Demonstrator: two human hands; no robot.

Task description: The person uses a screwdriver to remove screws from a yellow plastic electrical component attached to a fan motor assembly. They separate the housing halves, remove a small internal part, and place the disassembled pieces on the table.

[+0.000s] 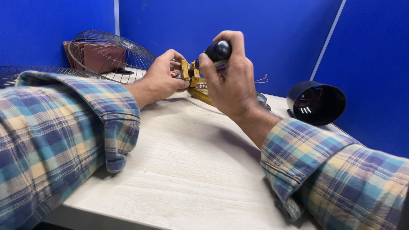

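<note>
part: yellow part [189, 79] sits btwn both hands, above table [183, 170], far edge
axis: runs down-right, toward right wrist
left hand [159, 79]: pinching part's left end
right hand [230, 76]: fist round black tool handle [218, 50], tip on part
nearer: both touching

Bare table [187, 170] ahead; fan grille [110, 55] left, black housing [316, 103] right.
</note>
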